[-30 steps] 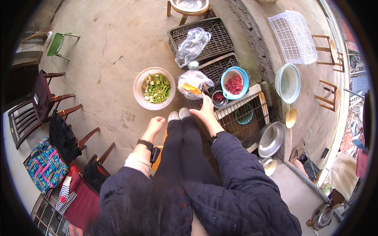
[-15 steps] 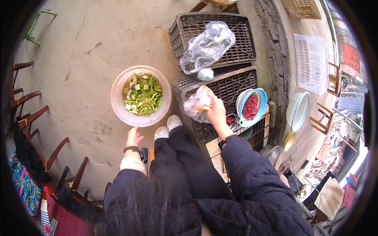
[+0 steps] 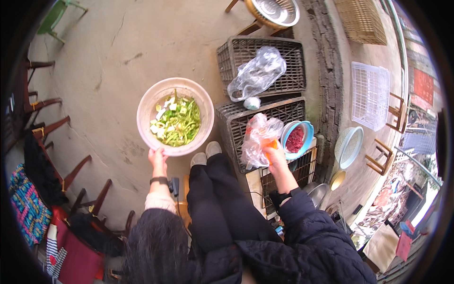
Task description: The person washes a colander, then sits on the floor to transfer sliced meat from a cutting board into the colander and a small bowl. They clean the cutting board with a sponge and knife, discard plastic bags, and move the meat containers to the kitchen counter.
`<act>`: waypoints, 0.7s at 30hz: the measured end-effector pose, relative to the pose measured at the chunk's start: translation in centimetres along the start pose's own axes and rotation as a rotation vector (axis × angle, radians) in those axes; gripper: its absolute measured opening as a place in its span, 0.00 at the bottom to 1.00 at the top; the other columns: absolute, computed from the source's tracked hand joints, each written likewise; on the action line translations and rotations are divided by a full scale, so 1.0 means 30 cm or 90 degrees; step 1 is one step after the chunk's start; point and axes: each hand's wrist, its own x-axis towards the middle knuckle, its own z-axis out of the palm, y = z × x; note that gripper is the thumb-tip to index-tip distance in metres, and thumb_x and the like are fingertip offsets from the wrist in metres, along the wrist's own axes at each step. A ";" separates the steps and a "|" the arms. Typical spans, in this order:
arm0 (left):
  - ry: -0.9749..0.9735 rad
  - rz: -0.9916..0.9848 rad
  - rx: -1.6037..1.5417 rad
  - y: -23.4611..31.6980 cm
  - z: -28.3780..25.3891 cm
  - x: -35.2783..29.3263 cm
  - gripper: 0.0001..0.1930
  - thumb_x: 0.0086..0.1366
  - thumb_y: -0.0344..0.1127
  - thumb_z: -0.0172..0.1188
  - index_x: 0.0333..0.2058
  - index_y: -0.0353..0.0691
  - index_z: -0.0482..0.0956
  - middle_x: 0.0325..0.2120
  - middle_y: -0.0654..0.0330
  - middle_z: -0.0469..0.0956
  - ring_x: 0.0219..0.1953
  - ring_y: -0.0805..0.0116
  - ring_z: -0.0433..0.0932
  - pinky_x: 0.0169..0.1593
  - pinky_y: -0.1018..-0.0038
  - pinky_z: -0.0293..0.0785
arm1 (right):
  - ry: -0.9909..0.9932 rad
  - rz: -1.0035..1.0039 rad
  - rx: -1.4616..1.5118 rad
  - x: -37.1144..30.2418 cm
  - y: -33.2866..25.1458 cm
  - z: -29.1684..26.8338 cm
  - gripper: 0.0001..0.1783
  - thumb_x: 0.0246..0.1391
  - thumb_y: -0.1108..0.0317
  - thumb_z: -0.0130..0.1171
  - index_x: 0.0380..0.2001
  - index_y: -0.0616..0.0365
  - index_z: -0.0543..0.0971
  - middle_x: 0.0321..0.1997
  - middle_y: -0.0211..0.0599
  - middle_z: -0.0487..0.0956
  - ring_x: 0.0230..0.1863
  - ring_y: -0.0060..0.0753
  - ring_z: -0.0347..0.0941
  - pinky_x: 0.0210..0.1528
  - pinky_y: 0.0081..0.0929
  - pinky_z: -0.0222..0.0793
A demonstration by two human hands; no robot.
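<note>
Curling round the near right side of the bag (image 3: 254, 142), where an orange patch (image 3: 271, 145) shows, the right hand (image 3: 278, 156) has its fingers closed on it. The left hand (image 3: 158, 159) touches the near rim of the bowl (image 3: 143, 113); whether it pinches that rim, I cannot tell. The bag lies ahead and left of the right hand, its long axis running roughly near to far, over the near left corner of the nearer crate (image 3: 230, 125). The bowl, round and holding cut greens (image 3: 187, 122), is out beyond that crate's left edge, a gap between it and the bag; the left hand is the nearer one to it. Just right of the bag, toward the crate's right edge, is a blue basin (image 3: 310, 133) with red pieces (image 3: 295, 140). Farther off, a second bag (image 3: 265, 67) lies on the farther crate (image 3: 225, 68). No brand, label or writing can be read on any of these.
</note>
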 end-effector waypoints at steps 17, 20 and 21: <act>-0.510 0.229 0.338 1.018 1.006 -0.744 0.11 0.57 0.28 0.64 0.39 0.39 0.76 0.30 0.66 0.75 0.30 0.75 0.77 0.31 0.76 0.81 | 0.107 0.012 0.292 -0.388 -0.453 -0.004 0.26 0.42 0.88 0.51 0.49 0.61 0.73 0.44 0.38 0.78 0.46 0.36 0.77 0.48 0.29 0.74; -0.591 0.204 0.449 0.941 1.392 -0.756 0.10 0.56 0.29 0.67 0.34 0.39 0.75 0.30 0.65 0.76 0.30 0.73 0.77 0.31 0.75 0.80 | 0.196 0.017 0.375 -0.409 -0.445 0.002 0.26 0.44 0.88 0.50 0.50 0.60 0.72 0.46 0.38 0.77 0.47 0.38 0.76 0.48 0.32 0.74; -0.601 0.197 0.479 0.901 1.516 -0.759 0.10 0.55 0.29 0.68 0.33 0.39 0.75 0.29 0.64 0.76 0.30 0.73 0.78 0.32 0.75 0.81 | 0.225 0.014 0.392 -0.416 -0.436 0.010 0.27 0.45 0.87 0.51 0.51 0.60 0.71 0.47 0.39 0.77 0.47 0.39 0.76 0.48 0.33 0.74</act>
